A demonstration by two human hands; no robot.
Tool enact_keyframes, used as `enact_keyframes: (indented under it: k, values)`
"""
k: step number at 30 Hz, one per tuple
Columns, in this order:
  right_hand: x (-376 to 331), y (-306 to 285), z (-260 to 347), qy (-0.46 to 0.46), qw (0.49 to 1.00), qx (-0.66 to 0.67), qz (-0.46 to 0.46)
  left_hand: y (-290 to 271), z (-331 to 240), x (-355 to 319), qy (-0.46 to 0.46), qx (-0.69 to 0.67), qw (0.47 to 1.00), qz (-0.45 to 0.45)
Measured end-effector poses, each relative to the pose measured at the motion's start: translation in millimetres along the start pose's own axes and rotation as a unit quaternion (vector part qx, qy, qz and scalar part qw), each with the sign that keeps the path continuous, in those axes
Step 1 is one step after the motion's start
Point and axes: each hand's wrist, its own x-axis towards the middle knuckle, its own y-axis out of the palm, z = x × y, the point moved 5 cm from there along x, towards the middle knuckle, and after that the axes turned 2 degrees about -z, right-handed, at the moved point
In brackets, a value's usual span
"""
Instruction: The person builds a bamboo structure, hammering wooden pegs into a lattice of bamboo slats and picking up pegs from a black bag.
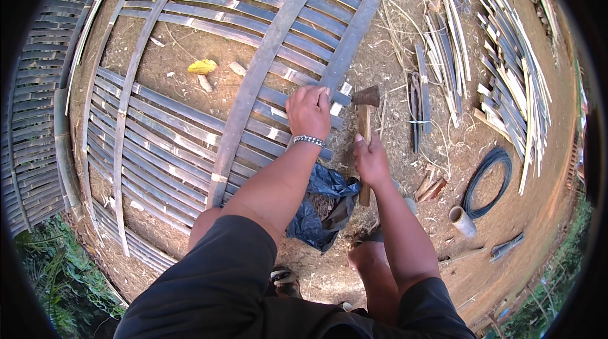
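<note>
My right hand (371, 160) is wrapped round the wooden handle of a hatchet (365, 117), whose dark metal head points up beside the slat ends. My left hand (309, 111) is closed at the lower end of the right-hand rail of a dark split-bamboo panel (269, 54); its fingertips hide what they grip. A metal chain bracelet circles that wrist. Pale cut ends of slats stick out just right of my left hand, close to the hatchet head. Below, between my forearms, lies an opened black plastic bag (324, 181) with brownish contents that I cannot make out.
On the right lie a large pile of bamboo strips (516, 79), a smaller bundle (449, 48), dark long-handled pliers or cutters (415, 108), a coil of black wire (467, 196) and a short bamboo tube (462, 222). Another slatted panel (41, 98) stands at the far left.
</note>
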Motion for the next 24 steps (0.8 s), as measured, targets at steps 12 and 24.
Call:
enact_keyframes:
  k: [12,24]
  values:
    - [-16,-3,16,-0.061,0.997,-0.043,0.009,0,1,1,-0.001,0.002,1.0,0.008]
    - [-36,6,55,-0.193,0.973,-0.124,0.003,-1,-2,2,-0.017,-0.003,1.0,0.015]
